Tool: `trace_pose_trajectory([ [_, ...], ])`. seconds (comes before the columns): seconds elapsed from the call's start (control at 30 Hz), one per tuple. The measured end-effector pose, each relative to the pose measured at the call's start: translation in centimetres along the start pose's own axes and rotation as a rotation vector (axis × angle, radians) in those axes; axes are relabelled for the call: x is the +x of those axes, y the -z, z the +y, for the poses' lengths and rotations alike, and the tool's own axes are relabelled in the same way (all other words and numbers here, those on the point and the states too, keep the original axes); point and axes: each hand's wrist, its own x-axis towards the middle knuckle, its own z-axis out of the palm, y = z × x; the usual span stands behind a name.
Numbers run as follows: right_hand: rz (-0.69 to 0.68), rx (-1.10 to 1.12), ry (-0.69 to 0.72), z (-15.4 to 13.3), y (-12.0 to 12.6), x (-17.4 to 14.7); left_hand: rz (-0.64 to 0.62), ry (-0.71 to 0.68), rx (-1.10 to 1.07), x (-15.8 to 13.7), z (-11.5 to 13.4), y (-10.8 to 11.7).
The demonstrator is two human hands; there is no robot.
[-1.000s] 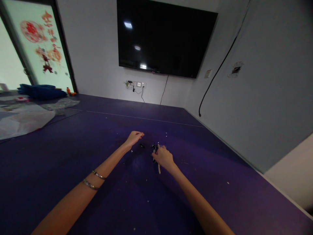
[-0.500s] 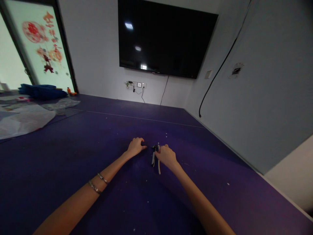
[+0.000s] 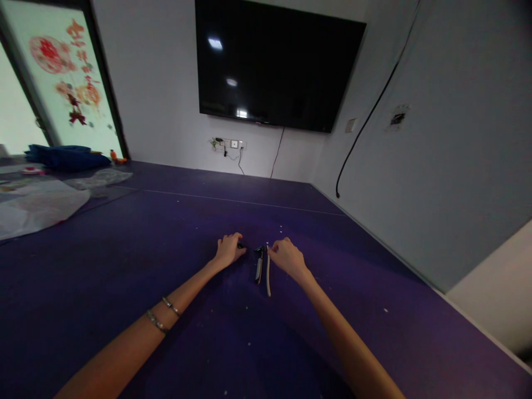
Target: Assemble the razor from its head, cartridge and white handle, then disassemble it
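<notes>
My left hand [image 3: 228,250] rests low over the purple surface, its thumb and fingers closed around a small dark object [image 3: 240,245] that is mostly hidden. To the right, a thin black-and-light, slim item [image 3: 259,267] lies lengthwise, with a dark part at its far end; I cannot make out its kind. Beside it runs a narrow cream strip [image 3: 268,280], slightly curved. My right hand [image 3: 287,257] pinches at the far end of this strip, thumb and fingertips together.
The purple surface [image 3: 187,332] carries scattered white specks. White plastic sheeting [image 3: 41,208] and a blue cloth bundle [image 3: 68,157] lie at far left. A television [image 3: 278,66] hangs on the wall ahead. A black cable [image 3: 366,130] dangles along the right wall.
My right hand has shifted slightly up and right, showing more of the cream strip's upper end. The left hand has barely moved. The whole view has shifted slightly.
</notes>
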Motion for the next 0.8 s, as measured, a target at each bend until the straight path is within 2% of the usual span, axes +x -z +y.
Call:
trace_pose_trajectory([
  [0.1,0.117,0.164,0.139,0.4,0.4,0.6,-0.120,0.133,-0.564,0.2,1.8,1.3],
  [0.2,0.236,0.338,0.302,0.6,1.1,1.1,-0.306,0.289,-1.117,-0.1,4.0,2.6],
  [0.3,0.278,0.451,0.419,0.3,2.0,1.0,-0.457,0.375,-1.422,-0.7,5.5,3.3],
  [0.43,0.268,0.497,0.479,-0.2,2.6,0.6,-0.568,0.386,-1.551,-1.1,6.0,3.0],
  [0.8,0.267,0.450,0.560,-0.3,2.4,0.6,-0.627,0.432,-1.638,-1.6,6.2,2.6],
])
